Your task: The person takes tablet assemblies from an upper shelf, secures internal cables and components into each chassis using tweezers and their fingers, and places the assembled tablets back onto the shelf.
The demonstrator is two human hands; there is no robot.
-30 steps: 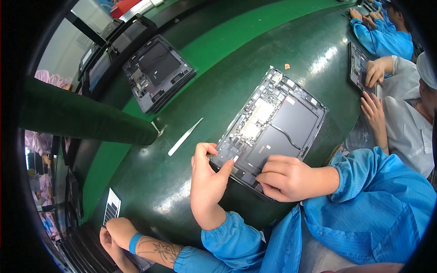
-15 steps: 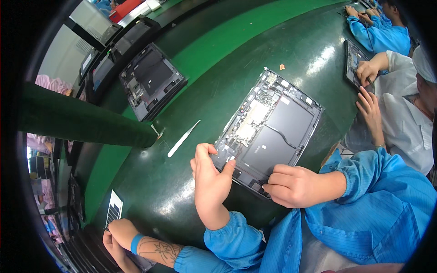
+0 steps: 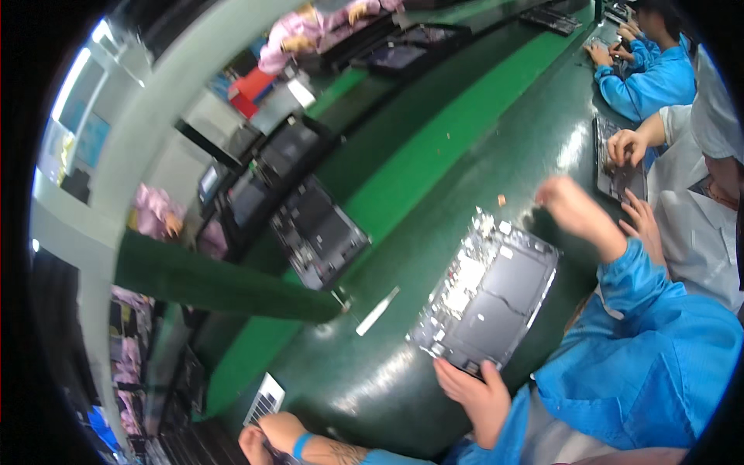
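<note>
Left hand on the rim, right hand out wide

The left hand (image 3: 477,395) is half open, thumb and fingers apart, touching the near edge of the laptop (image 3: 535,306); whether it pinches that edge I cannot tell. The right hand (image 3: 572,208) is well off to the right, above the counter (image 3: 418,267) beyond the laptop's far right corner. It is blurred, so neither its opening nor anything in it can be made out.

The laptop lies on the counter in front of the person, turned at a slant, its insides bare: a bright board (image 3: 465,279) on the left, a dark battery (image 3: 515,275) beside it, and 1 black cable (image 3: 497,297) across the battery.

With 1 hand on it, light contact at the rim should be enough to stop it sliding; pressing on the board or battery would be the error to avoid. The right hand would do best to come in from the side, sleeve clear of the cable.

Farther out, a white tool (image 3: 377,311) lies to the left, apart from the laptop, and an orange scrap (image 3: 502,200) sits just past its far end. At right, a co-worker's lower hand (image 3: 642,221) is close to the right forearm, so that reach calls for care.
</note>
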